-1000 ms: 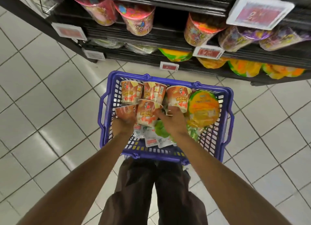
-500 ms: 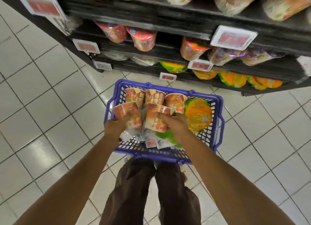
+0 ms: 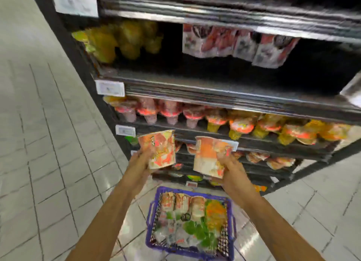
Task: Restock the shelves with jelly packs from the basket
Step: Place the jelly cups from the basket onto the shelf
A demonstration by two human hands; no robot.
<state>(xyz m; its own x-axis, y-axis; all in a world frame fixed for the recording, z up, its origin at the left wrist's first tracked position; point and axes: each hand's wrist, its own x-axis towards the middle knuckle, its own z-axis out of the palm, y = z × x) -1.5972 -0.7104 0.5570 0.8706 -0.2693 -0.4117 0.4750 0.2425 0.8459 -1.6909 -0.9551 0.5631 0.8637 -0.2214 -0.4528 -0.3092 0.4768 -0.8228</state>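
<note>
My left hand (image 3: 139, 162) grips an orange jelly cup (image 3: 159, 149), held up in front of the shelves. My right hand (image 3: 232, 172) grips a second orange jelly cup (image 3: 208, 156) beside it. Both cups hang at the height of the lower shelf rows. Below my arms the blue basket (image 3: 151, 217) stands on the floor, holding three more orange cups, an orange-lidded tub and several green and white packs. The black shelf unit (image 3: 214, 95) carries rows of jelly cups. The frame is blurred by motion.
Upper shelves hold yellow bags (image 3: 121, 40) and red-and-white pouches (image 3: 234, 44). White price tags (image 3: 110, 88) stick out from the shelf edges. Grey tiled floor (image 3: 39, 143) spreads to the left and right of the basket.
Both hands have lifted a cup each out of the basket and up to shelf height. The view has tilted up, showing more shelves.
</note>
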